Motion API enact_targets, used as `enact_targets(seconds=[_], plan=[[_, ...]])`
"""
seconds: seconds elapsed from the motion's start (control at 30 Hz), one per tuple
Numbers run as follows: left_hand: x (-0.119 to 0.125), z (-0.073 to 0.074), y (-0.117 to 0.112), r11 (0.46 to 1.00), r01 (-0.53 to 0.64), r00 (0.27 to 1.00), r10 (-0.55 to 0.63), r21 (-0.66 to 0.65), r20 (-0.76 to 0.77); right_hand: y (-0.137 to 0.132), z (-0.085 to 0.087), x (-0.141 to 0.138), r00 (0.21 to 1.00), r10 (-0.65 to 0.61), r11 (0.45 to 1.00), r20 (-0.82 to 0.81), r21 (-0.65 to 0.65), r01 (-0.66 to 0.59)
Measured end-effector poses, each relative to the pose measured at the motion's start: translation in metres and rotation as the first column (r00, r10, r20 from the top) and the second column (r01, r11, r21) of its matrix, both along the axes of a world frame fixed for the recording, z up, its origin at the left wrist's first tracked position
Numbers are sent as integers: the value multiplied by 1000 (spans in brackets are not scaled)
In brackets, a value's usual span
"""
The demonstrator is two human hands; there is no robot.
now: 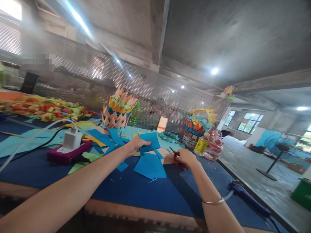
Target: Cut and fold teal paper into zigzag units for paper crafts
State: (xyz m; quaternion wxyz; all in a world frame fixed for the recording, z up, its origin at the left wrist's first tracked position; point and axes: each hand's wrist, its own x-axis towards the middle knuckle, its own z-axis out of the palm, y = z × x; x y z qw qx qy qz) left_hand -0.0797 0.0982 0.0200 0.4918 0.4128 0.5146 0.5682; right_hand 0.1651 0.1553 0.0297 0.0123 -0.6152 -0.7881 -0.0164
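Note:
My left hand [136,144] is closed on a blue paper sheet [151,141], held just above the dark blue table [136,191]. To its right, my right hand [186,157] grips red-handled scissors [179,161], blades pointing up-left toward the sheet. A silver bangle sits on my right wrist. More cut blue paper pieces [150,166] lie flat on the table below and between both hands.
A white charger on a purple case [69,147] with cables lies at left. Folded paper crowns [119,110], a green bottle [134,114], a paper basket [198,127], a yellow bottle [202,144] and a pink jar [213,145] stand behind. A blue glue gun [247,195] lies near the right edge.

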Motion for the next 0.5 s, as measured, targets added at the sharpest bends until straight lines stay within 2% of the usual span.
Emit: enact_targets(seconds=[0.17,0.27,0.37,0.43,0.5], plan=[[-2,-1,4,999,-27,1000,27,-30,7,-4,3,0,999,40,999,-13,-20,-41],[-4,-4,7,999,-20,1000,21,-26,10,-6,4,-3,994,92,994,-52,55,-89],[-5,-6,9,1000,-12,1000,12,-15,10,-7,-1,-11,967,227,965,-114,163,-207],[-5,-7,9,1000,-10,1000,10,-3,9,-8,-8,-20,933,326,935,-155,197,-294],[-4,-7,9,1000,-9,1000,9,4,5,-9,-17,-31,912,373,920,-169,197,-340]])
